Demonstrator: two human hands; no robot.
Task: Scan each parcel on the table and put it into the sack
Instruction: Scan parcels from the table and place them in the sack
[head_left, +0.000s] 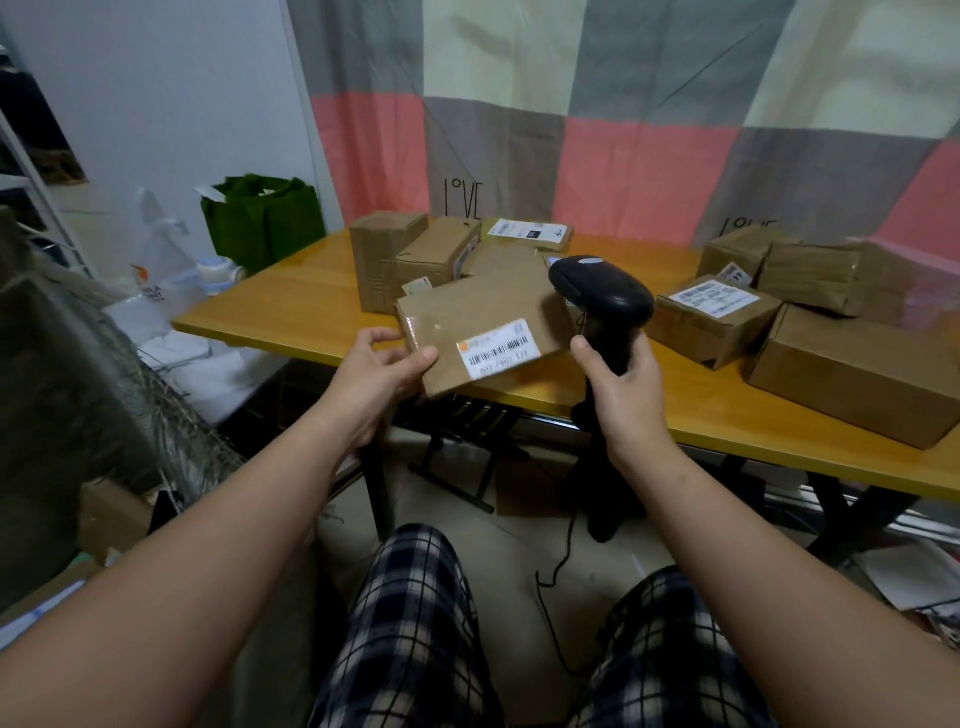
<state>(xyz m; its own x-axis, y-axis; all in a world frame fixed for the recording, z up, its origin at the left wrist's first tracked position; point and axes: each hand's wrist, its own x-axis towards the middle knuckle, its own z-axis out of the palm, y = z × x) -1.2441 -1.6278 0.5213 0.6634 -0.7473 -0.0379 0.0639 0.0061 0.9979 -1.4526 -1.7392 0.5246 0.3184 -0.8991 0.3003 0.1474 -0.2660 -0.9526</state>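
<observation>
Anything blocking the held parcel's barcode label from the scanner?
Nothing visible. The label faces up, uncovered; the left hand grips the parcel at its left edge, clear of it. The scanner in the right hand is beside it.

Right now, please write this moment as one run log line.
left hand: holds flat parcel | right hand: grips scanner | label: faces up

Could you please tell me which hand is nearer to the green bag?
Left. The left hand, gripping a flat parcel, is nearer the camera and right of the green bag; the right hand, holding the barcode scanner, lies farther right.
</observation>
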